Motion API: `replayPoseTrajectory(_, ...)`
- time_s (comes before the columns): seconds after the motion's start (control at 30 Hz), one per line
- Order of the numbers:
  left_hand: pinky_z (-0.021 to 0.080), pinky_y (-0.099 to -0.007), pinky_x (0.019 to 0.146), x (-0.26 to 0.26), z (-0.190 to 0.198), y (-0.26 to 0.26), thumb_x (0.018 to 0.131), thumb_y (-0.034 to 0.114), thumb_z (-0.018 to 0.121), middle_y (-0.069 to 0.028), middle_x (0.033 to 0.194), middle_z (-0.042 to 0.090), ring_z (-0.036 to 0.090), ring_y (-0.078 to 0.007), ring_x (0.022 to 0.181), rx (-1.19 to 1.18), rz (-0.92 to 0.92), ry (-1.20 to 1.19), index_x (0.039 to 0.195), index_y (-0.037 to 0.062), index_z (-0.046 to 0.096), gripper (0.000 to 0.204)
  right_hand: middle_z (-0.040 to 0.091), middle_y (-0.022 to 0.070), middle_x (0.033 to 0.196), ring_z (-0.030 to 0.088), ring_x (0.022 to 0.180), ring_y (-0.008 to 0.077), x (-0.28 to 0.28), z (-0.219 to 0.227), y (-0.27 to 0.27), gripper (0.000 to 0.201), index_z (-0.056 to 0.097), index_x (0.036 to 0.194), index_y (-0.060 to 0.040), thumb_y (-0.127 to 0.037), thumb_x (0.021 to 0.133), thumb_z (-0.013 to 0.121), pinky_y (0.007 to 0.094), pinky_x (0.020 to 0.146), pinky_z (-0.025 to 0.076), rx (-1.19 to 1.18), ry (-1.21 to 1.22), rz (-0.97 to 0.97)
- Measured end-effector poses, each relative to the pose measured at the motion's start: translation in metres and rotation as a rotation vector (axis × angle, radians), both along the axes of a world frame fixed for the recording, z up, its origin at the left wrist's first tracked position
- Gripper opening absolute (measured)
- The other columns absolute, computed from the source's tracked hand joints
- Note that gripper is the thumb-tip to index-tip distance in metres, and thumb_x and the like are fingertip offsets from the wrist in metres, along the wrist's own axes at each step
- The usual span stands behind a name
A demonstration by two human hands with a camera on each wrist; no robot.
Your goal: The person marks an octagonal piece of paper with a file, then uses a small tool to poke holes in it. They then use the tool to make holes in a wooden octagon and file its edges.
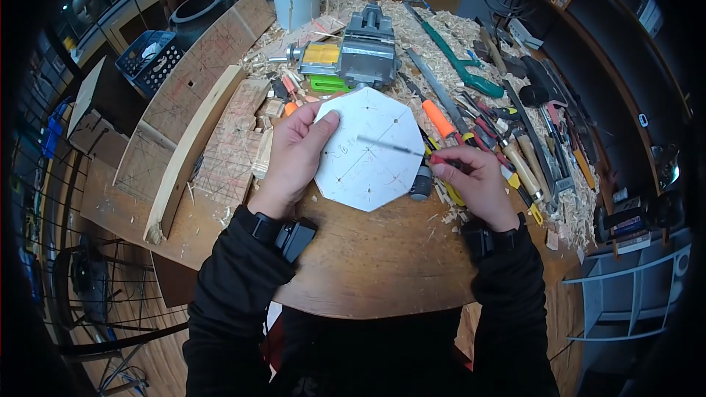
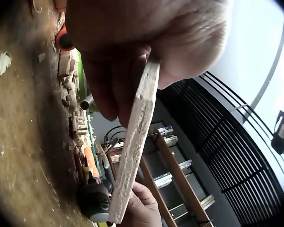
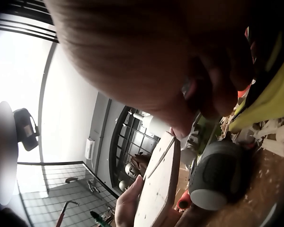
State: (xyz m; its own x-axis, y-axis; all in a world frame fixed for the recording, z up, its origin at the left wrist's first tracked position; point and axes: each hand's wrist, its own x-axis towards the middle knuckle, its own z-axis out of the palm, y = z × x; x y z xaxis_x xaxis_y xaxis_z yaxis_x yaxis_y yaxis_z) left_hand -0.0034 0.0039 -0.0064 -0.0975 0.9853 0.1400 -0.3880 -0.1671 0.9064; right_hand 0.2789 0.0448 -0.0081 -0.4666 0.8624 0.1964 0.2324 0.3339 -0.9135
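Note:
An octagonal pale board (image 1: 371, 173) is held up over the workbench, marked with pencil lines and several small holes. My left hand (image 1: 293, 148) grips its left edge, thumb on the face towards me and fingers behind. In the left wrist view the board (image 2: 135, 135) is seen edge-on, showing a rough, thick edge. My right hand (image 1: 479, 182) pinches the red handle of a slim tool with a thin grey shaft (image 1: 390, 146). That shaft crosses in front of the board's face, its tip near the middle. The right wrist view shows the shaft (image 3: 162, 155) close along the face.
Behind the board stands a metal vise (image 1: 368, 55). Wood shavings, a green-handled saw (image 1: 456, 59), orange-handled tools (image 1: 437, 117) and chisels (image 1: 523, 169) crowd the right side. A long timber strip (image 1: 195, 151) lies left. A dark grey cylindrical thing (image 3: 217, 175) stands near my right hand.

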Motion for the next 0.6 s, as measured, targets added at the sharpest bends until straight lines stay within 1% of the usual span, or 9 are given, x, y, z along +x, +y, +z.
replayPoseTrajectory(0.13, 0.052, -0.0206, 0.075, -0.001, -0.003, 0.003, 0.1, 0.015, 0.056, -0.0067, 0.101, 0.07, 0.065, -0.0065, 0.084, 0.004, 0.026, -0.011, 0.117, -0.0037, 0.06, 0.026, 0.07, 0.0048, 0.095, 0.062, 0.082, 0.0079, -0.005, 0.003, -0.004, 0.019, 0.069, 0.107, 0.001, -0.006, 0.089, 0.07, 0.0218, 0.072, 0.049, -0.02, 0.005, -0.006)
replayPoseTrajectory(0.2, 0.052, -0.0204, 0.074, -0.001, -0.003, 0.002, 0.1, 0.015, 0.056, -0.0065, 0.1, 0.07, 0.065, -0.0062, 0.083, 0.009, 0.033, -0.016, 0.116, -0.0036, 0.06, 0.025, 0.07, 0.0045, 0.096, 0.061, 0.081, 0.0075, -0.005, 0.002, -0.002, 0.019, 0.069, 0.107, 0.0006, -0.006, 0.089, 0.07, 0.0217, 0.07, 0.049, -0.016, 0.066, -0.039)
replayPoseTrajectory(0.3, 0.052, -0.0205, 0.074, 0.0, -0.003, 0.002, 0.1, 0.014, 0.056, -0.0066, 0.1, 0.07, 0.065, -0.0062, 0.083, 0.023, 0.033, -0.025, 0.117, -0.0036, 0.059, 0.025, 0.07, 0.0043, 0.096, 0.061, 0.08, 0.0075, -0.003, -0.003, 0.0, 0.02, 0.069, 0.108, 0.0004, -0.006, 0.089, 0.071, 0.0218, 0.07, 0.048, -0.001, 0.024, -0.013)
replayPoseTrajectory(0.4, 0.052, -0.021, 0.074, 0.001, -0.004, 0.002, 0.1, 0.014, 0.056, -0.0068, 0.1, 0.07, 0.065, -0.0067, 0.083, 0.019, 0.037, -0.01, 0.117, -0.0036, 0.059, 0.025, 0.069, 0.0037, 0.095, 0.06, 0.08, 0.0075, -0.008, 0.004, -0.008, 0.02, 0.069, 0.108, 0.0005, -0.005, 0.089, 0.071, 0.0219, 0.071, 0.048, -0.035, -0.005, 0.002)
replayPoseTrajectory(0.5, 0.052, -0.0217, 0.074, 0.001, -0.004, 0.002, 0.099, 0.016, 0.057, -0.007, 0.1, 0.07, 0.065, -0.0072, 0.083, -0.004, 0.03, -0.021, 0.117, -0.0034, 0.059, 0.026, 0.068, 0.0039, 0.096, 0.061, 0.082, 0.0077, -0.007, -0.001, -0.005, 0.022, 0.068, 0.11, 0.0008, -0.004, 0.088, 0.07, 0.0219, 0.073, 0.048, -0.033, -0.003, -0.021)
replayPoseTrajectory(0.53, 0.052, -0.022, 0.074, 0.001, -0.004, 0.001, 0.099, 0.015, 0.058, -0.0071, 0.1, 0.07, 0.066, -0.0076, 0.083, -0.019, 0.001, -0.035, 0.117, -0.0035, 0.06, 0.026, 0.068, 0.0039, 0.096, 0.061, 0.082, 0.0077, -0.006, -0.003, -0.004, 0.022, 0.068, 0.11, 0.0008, -0.004, 0.088, 0.07, 0.0219, 0.073, 0.048, -0.033, -0.003, -0.021)
replayPoseTrajectory(0.6, 0.052, -0.0223, 0.074, 0.0, -0.004, 0.001, 0.098, 0.015, 0.058, -0.0073, 0.1, 0.07, 0.066, -0.0079, 0.083, -0.033, -0.027, -0.048, 0.116, -0.0037, 0.06, 0.026, 0.068, 0.0044, 0.098, 0.061, 0.084, 0.0081, -0.005, -0.006, -0.002, 0.023, 0.068, 0.111, 0.0009, -0.003, 0.088, 0.07, 0.0217, 0.074, 0.049, -0.065, 0.088, -0.028)
